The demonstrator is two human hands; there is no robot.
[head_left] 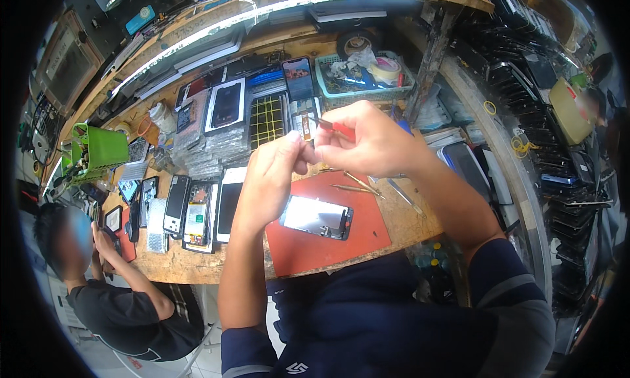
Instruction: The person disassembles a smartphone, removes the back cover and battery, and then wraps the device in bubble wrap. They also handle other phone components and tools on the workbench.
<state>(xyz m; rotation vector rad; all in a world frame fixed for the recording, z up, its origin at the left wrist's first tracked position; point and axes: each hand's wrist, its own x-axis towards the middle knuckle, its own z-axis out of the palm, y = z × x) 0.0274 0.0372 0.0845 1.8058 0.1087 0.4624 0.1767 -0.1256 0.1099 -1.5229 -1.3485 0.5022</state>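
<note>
Above the workbench my hands come close together, fingertips nearly meeting. My left hand [269, 171] is closed in a pinch at a small flat brown strip [305, 125], whose kind is too small to make out. In my right hand [371, 136] is a slim tool with a red handle [342, 130]; its dark tip points left at the strip, and its exact kind is unclear. Below them a phone screen [315, 217], silvery back up, lies on a red-orange mat [328, 256]. Thin brass-coloured screwdrivers [357, 183] lie at the mat's far right.
Left of the mat stand several phones, one an opened phone [197, 215]. Behind are stacked screens [226, 107] and a teal basket [364, 96] of odds and ends. A green basket [98, 149] is at left, near a seated person [125, 306]. Phone parts pile up at right.
</note>
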